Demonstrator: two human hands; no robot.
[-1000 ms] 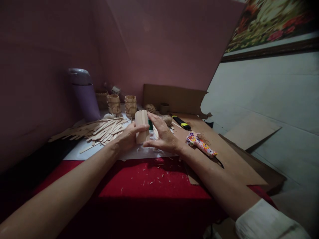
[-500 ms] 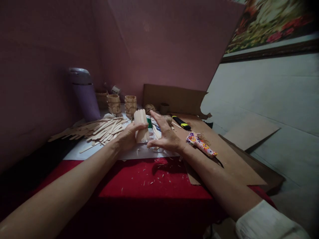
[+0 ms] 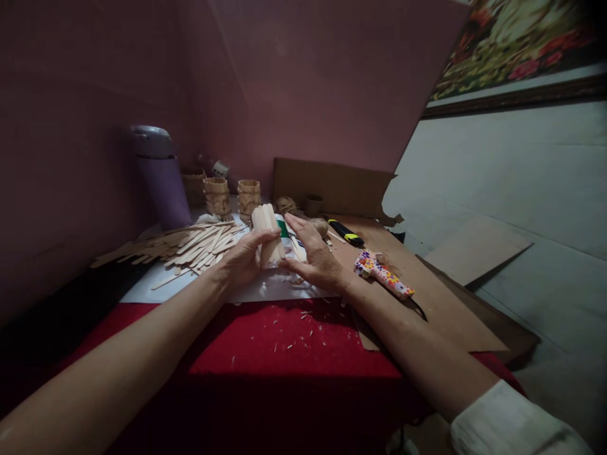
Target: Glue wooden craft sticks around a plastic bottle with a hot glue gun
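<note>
My left hand (image 3: 245, 258) is wrapped round a small container covered in craft sticks (image 3: 268, 235), its thumb pressed across the sticks. The sticks stand side by side on the near face; a green and white label (image 3: 283, 227) shows on the container's right. My right hand (image 3: 315, 256) is cupped at that right side, thumb and fingers apart. Its thumb tip is at the lower edge of the sticks; whether it presses there I cannot tell. Left of my hands, a heap of loose craft sticks (image 3: 203, 245) lies on a white sheet (image 3: 142, 292).
Two stick-covered cups (image 3: 249, 199) and a purple flask (image 3: 164, 183) stand behind. Twine balls (image 3: 286, 205), a yellow-black utility knife (image 3: 345, 232) and a flower-patterned glue gun (image 3: 383, 274) are to the right, on cardboard (image 3: 441, 313). Wood scraps litter the red cloth (image 3: 284, 354).
My right hand's thumb has moved in to the lower edge of the sticks, and its fingers have come nearer the container. The container has tilted slightly left in my left hand.
</note>
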